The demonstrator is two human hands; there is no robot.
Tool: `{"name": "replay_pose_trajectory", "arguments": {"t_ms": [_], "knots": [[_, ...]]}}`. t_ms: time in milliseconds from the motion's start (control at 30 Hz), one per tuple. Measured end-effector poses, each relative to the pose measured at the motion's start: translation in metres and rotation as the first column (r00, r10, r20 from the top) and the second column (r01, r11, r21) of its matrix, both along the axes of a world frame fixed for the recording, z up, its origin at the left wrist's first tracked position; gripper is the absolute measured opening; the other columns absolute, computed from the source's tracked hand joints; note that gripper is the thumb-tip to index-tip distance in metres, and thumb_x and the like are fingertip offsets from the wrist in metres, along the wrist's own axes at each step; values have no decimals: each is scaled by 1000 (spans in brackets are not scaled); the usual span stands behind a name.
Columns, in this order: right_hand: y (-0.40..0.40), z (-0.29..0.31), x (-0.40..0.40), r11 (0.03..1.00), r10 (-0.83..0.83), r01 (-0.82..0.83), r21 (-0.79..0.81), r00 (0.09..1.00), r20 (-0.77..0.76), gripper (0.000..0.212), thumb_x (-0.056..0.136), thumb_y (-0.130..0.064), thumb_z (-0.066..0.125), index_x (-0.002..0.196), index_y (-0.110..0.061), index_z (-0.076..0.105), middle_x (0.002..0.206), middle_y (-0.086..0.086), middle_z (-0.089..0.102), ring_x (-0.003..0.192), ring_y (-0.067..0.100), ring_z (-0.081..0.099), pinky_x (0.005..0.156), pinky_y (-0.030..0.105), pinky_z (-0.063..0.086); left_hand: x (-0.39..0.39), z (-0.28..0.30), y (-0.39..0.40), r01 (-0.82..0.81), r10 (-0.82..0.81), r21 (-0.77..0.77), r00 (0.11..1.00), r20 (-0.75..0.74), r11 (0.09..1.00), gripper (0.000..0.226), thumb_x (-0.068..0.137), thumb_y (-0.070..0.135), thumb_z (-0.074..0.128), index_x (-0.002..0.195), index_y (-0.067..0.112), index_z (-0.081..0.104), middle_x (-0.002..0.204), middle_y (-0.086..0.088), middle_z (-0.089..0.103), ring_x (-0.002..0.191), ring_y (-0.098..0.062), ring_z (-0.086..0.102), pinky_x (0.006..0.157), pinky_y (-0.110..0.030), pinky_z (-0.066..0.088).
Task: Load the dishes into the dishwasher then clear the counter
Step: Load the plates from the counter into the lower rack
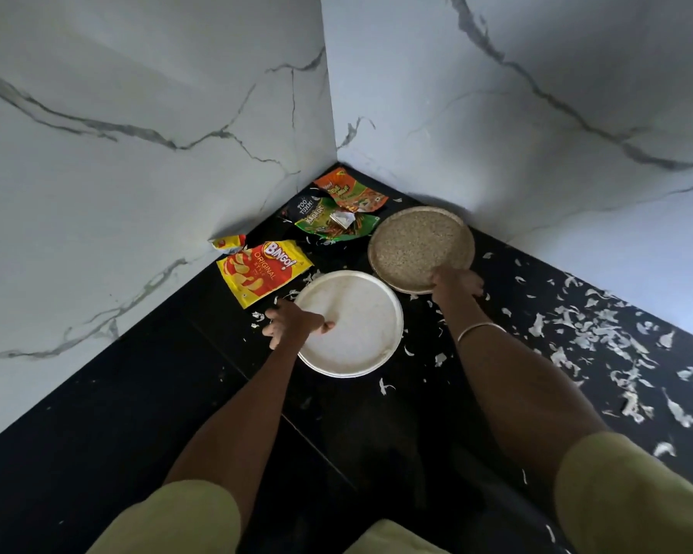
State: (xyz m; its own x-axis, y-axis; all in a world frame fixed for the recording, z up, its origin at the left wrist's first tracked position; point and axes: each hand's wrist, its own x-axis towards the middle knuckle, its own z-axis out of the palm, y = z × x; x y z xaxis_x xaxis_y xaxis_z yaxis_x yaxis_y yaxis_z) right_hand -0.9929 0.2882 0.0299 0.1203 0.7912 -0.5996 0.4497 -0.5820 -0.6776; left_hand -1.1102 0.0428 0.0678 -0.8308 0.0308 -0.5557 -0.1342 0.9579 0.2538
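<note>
Where two marble walls met in a corner, the black worktop carried two round plates side by side, almost touching. The left hand had its grip clamped on the white plate at its left rim, thumb curled over the edge. The right hand gripped the near rim of the speckled plate. Snack wrappers filled the corner behind; white peel scraps littered the right side. The worktop's near left lay bare.
</note>
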Motion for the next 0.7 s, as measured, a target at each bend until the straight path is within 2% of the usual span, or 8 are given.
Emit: {"name": "replay_pose_trajectory", "arguments": {"t_ms": [67, 167, 233, 300, 400, 467, 533, 700], "knots": [[-24, 20, 9, 990, -135, 139, 21, 985, -109, 73, 84, -33, 72, 139, -7, 30, 140, 15, 47, 125, 32, 52, 102, 43, 47, 6, 2, -5, 20, -20, 46, 1000, -6, 999, 108, 67, 37, 86, 147, 5, 21, 144, -18, 29, 131, -41, 36, 99, -51, 42], [-70, 45, 16, 976, -41, 102, 195, 955, -294, 62, 88, -12, 66, 136, -6, 26, 133, 21, 51, 120, 34, 56, 100, 42, 50, -1, -2, -17, -29, 32, 135, 999, -19, 990, 109, 64, 38, 89, 145, 0, 26, 143, -20, 38, 129, -41, 42, 100, -51, 46], [-89, 55, 34, 956, -28, 123, 265, 942, -336, 53, 88, -1, 60, 131, -7, 29, 128, 23, 53, 114, 36, 59, 92, 37, 52, 6, -1, -30, -65, 76, 264, 997, -28, 962, 103, 59, 34, 92, 139, -2, 38, 136, -20, 51, 123, -40, 51, 96, -50, 50], [-96, 68, 45, 943, 1, 108, 314, 945, -327, 48, 87, 2, 56, 128, -10, 33, 124, 22, 57, 109, 37, 61, 84, 36, 54, 15, 5, -37, -72, 101, 398, 993, -54, 914, 91, 57, 30, 92, 131, -2, 49, 127, -19, 59, 118, -37, 56, 94, -47, 52], [-109, 80, 62, 896, 143, -35, 442, 966, -213, 54, 86, 4, 53, 135, -15, 41, 127, 19, 59, 118, 37, 57, 95, 49, 52, 34, 21, -46, -37, 107, 559, 990, -93, 828, 78, 54, 32, 92, 118, 2, 59, 112, -11, 66, 104, -31, 61, 88, -47, 55], [-116, 88, 72, 851, 211, -120, 511, 970, -123, 51, 86, 6, 48, 132, -16, 48, 125, 15, 60, 121, 36, 55, 100, 49, 47, 42, 30, -44, -4, 103, 648, 988, -116, 762, 73, 53, 36, 87, 115, 9, 60, 109, -9, 66, 101, -31, 63, 84, -49, 57], [-126, 98, 85, 817, 244, -171, 551, 968, -62, 49, 83, 9, 41, 124, -15, 53, 122, 13, 61, 120, 35, 54, 100, 47, 45, 57, 49, -42, 46, 83, 662, 983, -162, 748, 70, 59, 37, 78, 122, 11, 59, 114, -12, 67, 103, -34, 63, 83, -51, 57], [-152, 117, 132, 756, 238, -208, 621, 971, 35, 55, 80, 11, 35, 123, -17, 54, 116, 15, 62, 114, 38, 56, 98, 52, 47, 113, 103, -44, 332, -81, 577, 906, -416, 746, 52, 85, 19, 61, 136, 11, 53, 127, -15, 62, 118, -37, 56, 98, -46, 46]]}}
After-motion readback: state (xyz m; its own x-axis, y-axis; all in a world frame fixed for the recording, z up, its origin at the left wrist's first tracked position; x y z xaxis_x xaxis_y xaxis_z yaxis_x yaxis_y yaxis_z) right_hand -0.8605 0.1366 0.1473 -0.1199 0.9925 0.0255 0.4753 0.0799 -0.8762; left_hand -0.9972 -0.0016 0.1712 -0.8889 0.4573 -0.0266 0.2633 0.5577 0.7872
